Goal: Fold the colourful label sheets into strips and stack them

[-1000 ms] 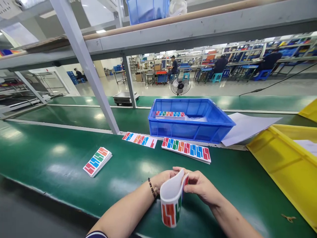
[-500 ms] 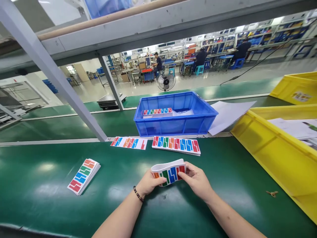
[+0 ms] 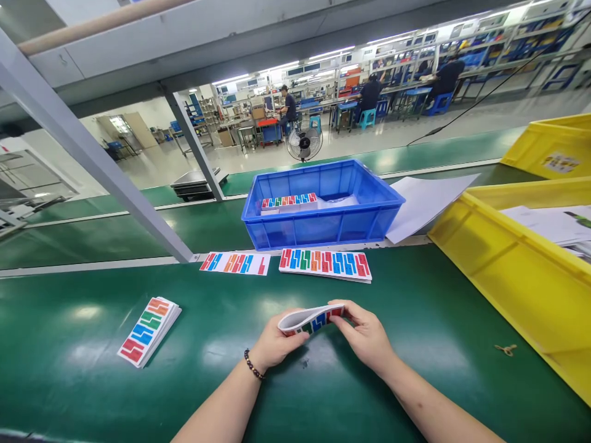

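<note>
Between my hands is a folded label sheet point(image 3: 318, 321), white with red, blue and green printed shapes, its fold rounded at the left. My left hand point(image 3: 277, 341) grips the folded end, thumb in front and fingers behind. My right hand point(image 3: 364, 332) pinches the other end. Just beyond lie a stack of flat label sheets point(image 3: 325, 263) and a single label sheet point(image 3: 235, 263) with some labels gone. A pile of folded label sheets point(image 3: 150, 332) rests to the left on the green work surface point(image 3: 221, 406).
Behind the sheets stands a blue bin point(image 3: 323, 224) holding more label sheets. White paper point(image 3: 429, 203) leans beside it. A yellow bin point(image 3: 517, 271) with papers is at the right, near a rubber band point(image 3: 506, 350). A slanted metal post point(image 3: 115, 154) rises at the left.
The folded label sheet has tipped so its top edge and open loop show more and its printed face shows less. Both hands keep their hold; the view has shifted slightly.
</note>
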### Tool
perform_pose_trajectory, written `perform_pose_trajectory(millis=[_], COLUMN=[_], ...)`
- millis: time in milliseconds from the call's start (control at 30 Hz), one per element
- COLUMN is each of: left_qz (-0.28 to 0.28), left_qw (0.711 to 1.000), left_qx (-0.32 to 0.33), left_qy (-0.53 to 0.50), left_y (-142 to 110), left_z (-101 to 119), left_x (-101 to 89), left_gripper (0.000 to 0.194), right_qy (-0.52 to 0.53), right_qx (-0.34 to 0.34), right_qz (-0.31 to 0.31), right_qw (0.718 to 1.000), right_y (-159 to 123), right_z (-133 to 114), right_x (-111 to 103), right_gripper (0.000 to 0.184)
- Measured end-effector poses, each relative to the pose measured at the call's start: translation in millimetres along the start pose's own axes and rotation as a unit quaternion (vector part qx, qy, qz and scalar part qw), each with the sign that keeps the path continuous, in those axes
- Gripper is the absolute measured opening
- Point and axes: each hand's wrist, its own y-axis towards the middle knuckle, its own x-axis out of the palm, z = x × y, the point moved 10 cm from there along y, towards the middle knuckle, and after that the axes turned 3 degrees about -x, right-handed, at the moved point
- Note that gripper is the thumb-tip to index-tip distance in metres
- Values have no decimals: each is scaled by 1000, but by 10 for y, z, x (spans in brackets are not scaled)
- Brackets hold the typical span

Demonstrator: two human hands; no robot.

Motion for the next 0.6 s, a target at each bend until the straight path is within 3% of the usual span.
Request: perform_pose_trajectory(millis=[233,600], left_qz=[49,11], left_qw=[992,996], left_qx=[-68,-49], left_qy=[97,78], left_y=[104,110], left_z=[-166,-202], left_x=[-161,-110], left_gripper=[23,32], right_qy=[-15,-28], right_qx=[47,27], right_qz=[-61,-52], right_qw=[997,998], right_y=[97,83], right_z=[280,275], right_x=[157,190], right_gripper=[10,13])
